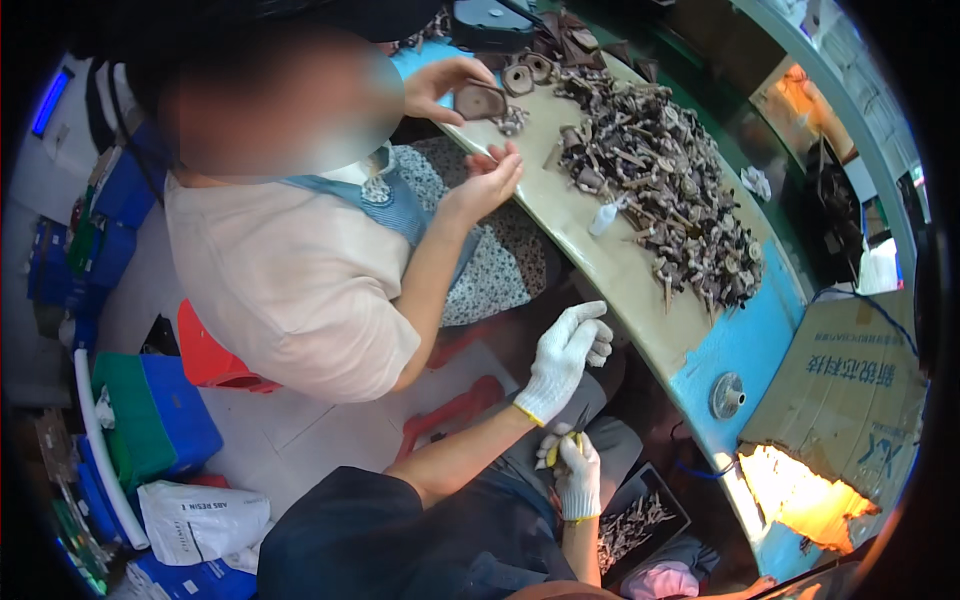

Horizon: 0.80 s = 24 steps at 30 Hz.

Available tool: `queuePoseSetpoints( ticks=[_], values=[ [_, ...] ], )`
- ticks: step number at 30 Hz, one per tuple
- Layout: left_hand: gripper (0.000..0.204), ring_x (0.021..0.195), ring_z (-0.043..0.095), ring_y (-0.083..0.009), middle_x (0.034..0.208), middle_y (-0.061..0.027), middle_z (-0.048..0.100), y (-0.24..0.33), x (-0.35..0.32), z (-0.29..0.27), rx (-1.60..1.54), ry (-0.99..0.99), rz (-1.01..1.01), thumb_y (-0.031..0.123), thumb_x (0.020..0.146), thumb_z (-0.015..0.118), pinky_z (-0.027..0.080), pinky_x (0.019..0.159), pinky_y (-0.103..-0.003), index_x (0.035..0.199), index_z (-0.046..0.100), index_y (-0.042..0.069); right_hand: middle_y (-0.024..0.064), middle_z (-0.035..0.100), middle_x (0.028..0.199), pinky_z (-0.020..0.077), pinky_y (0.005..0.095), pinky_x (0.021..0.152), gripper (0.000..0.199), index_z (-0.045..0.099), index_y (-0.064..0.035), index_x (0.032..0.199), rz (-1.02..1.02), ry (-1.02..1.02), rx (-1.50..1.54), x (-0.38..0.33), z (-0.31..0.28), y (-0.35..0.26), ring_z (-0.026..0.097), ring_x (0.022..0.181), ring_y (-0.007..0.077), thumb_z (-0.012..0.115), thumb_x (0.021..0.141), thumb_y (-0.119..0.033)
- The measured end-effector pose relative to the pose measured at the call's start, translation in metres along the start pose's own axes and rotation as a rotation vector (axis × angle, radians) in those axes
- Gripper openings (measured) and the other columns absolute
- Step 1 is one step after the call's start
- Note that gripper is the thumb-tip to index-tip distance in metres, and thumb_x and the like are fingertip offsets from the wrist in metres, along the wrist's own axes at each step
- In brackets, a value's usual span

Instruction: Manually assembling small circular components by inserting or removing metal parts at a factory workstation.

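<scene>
Our right grip (580, 480) is closed around a yellow-handled tool (579, 437), held over our lap with its dark tip pointing far. Farther left, our left grip (564, 362) hovers beside the near edge of the desk (628, 300), fingers partly curled — we cannot tell whether they pinch anything. Just right of the tool and nearer us, a black tray (679, 503) holds thin brown pieces (630, 532). Across the desk we see a heap of small brown parts (650, 165), a white bottle (604, 219) at its left edge. A metal disc (727, 396) lies right, near a carton (850, 370); far left, a co-worker's hand (440, 88) holds a brown piece (480, 101).
</scene>
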<state>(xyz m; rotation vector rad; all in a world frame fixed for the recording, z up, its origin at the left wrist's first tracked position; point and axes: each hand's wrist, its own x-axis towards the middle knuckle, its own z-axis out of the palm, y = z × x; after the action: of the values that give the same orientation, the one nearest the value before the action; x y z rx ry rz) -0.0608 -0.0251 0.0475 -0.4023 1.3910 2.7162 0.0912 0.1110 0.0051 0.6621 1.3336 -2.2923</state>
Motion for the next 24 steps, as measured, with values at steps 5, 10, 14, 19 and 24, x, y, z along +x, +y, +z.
queuePoseSetpoints(
  ticks=[5, 10, 14, 19, 24],
  values=[
    [0.033, 0.084, 0.067, -0.0116, 0.104, -0.0069, 0.071, -0.051, -0.019, -0.006, 0.012, -0.012, -0.161, 0.016, 0.11, 0.055, 0.057, 0.075, -0.026, 0.138, 0.062, 0.0, 0.0201, 0.07, 0.103, 0.063, 0.0416, 0.074, 0.037, 0.057, 0.007, 0.13, 0.014, -0.101, 0.154, 0.006, -0.032, 0.013, 0.072, 0.087, 0.0298, 0.063, 0.105, -0.019],
    [0.032, 0.081, 0.062, -0.0091, 0.101, -0.005, 0.07, -0.115, -0.042, -0.01, 0.149, -0.028, -0.329, 0.011, 0.108, 0.054, 0.057, 0.075, -0.026, 0.137, 0.064, 0.004, 0.0141, 0.069, 0.106, 0.0611, 0.0389, 0.071, 0.029, 0.058, 0.001, 0.128, -0.051, -0.098, 0.35, 0.055, -0.084, 0.023, 0.07, 0.086, 0.0268, 0.061, 0.106, -0.018],
    [0.031, 0.088, 0.067, -0.0145, 0.101, -0.0077, 0.073, -0.154, -0.045, -0.018, 0.431, -0.15, -0.256, 0.013, 0.107, 0.055, 0.058, 0.083, -0.03, 0.135, 0.066, 0.006, 0.0087, 0.07, 0.115, 0.0603, 0.0369, 0.081, 0.026, 0.061, -0.0018, 0.129, -0.024, 0.051, 0.472, 0.065, -0.104, 0.037, 0.07, 0.098, 0.0236, 0.06, 0.107, -0.015],
    [0.034, 0.102, 0.073, -0.0316, 0.11, -0.015, 0.075, -0.147, -0.045, -0.013, 0.814, -0.23, -0.104, 0.022, 0.105, 0.056, 0.058, 0.091, -0.042, 0.136, 0.065, 0.01, 0.0085, 0.07, 0.125, 0.0576, 0.0348, 0.095, 0.031, 0.06, -0.0021, 0.136, -0.048, 0.086, 0.475, 0.071, -0.1, 0.042, 0.07, 0.111, 0.0229, 0.059, 0.108, -0.014],
    [0.033, 0.103, 0.074, -0.0306, 0.111, -0.0153, 0.076, -0.143, -0.046, -0.01, 0.826, -0.216, -0.15, 0.022, 0.106, 0.056, 0.058, 0.092, -0.041, 0.135, 0.065, 0.009, 0.0097, 0.069, 0.127, 0.0575, 0.0349, 0.096, 0.035, 0.059, -0.0026, 0.141, -0.052, 0.061, 0.473, 0.078, -0.11, 0.048, 0.069, 0.113, 0.0229, 0.058, 0.107, -0.013]
  ],
)
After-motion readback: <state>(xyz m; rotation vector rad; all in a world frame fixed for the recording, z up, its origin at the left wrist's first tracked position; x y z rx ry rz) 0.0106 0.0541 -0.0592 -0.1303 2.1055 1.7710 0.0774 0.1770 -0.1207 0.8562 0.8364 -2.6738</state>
